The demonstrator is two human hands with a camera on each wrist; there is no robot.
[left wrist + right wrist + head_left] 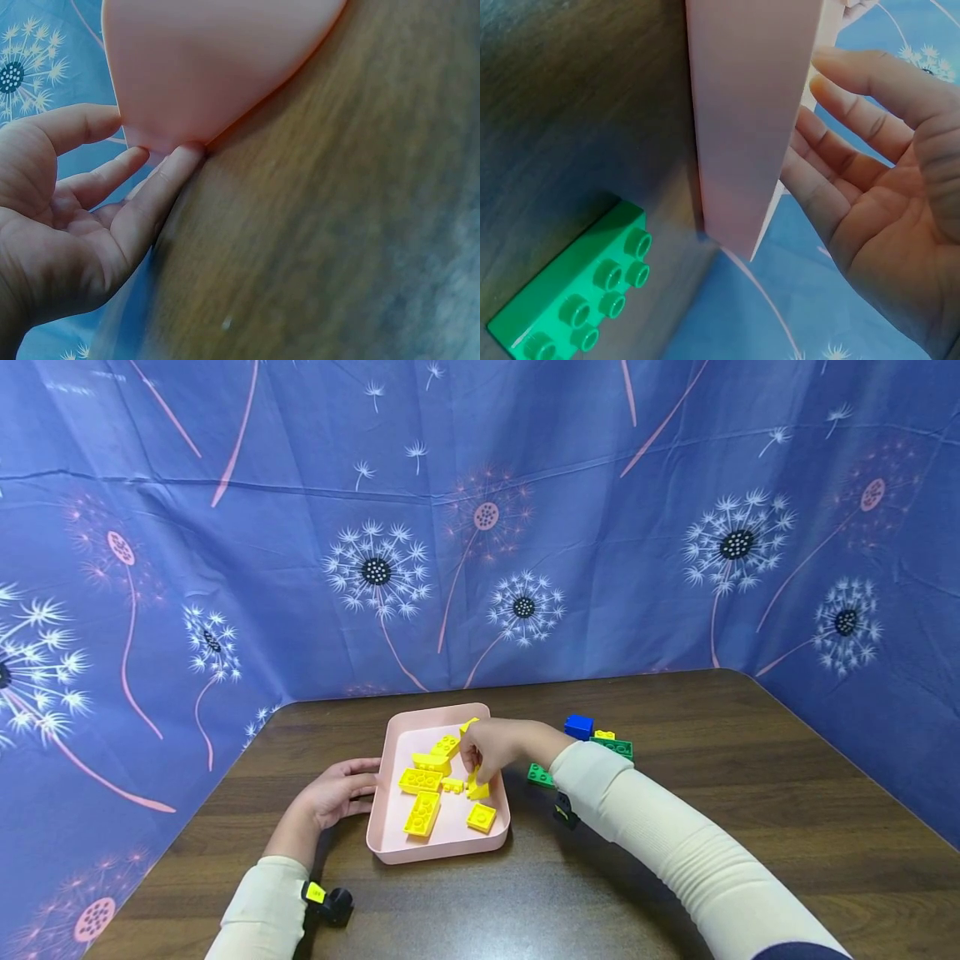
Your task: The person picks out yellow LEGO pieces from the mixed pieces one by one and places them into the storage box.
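A pink tray [491, 842] on the table holds several yellow bricks [423, 812]. My right hand [495, 745] reaches over its right side, thumb and fingers pointing down around a small yellow brick [473, 775] close to the tray floor. In the right wrist view the tray wall [742, 112] hides what lies between those fingertips, with the thumb tip near the index finger. My left hand [341, 792] is at the tray's left side, fingers loosely extended. The left wrist view shows these fingers [180, 169] touching the outer wall low down, by the table.
Right of the tray lie a blue brick [579, 727], a green brick [613, 746], a yellow brick [604, 734] and another green brick [540, 775], partly behind my right forearm. A blue dandelion-patterned cloth [600, 527] hangs behind the wooden table [675, 710].
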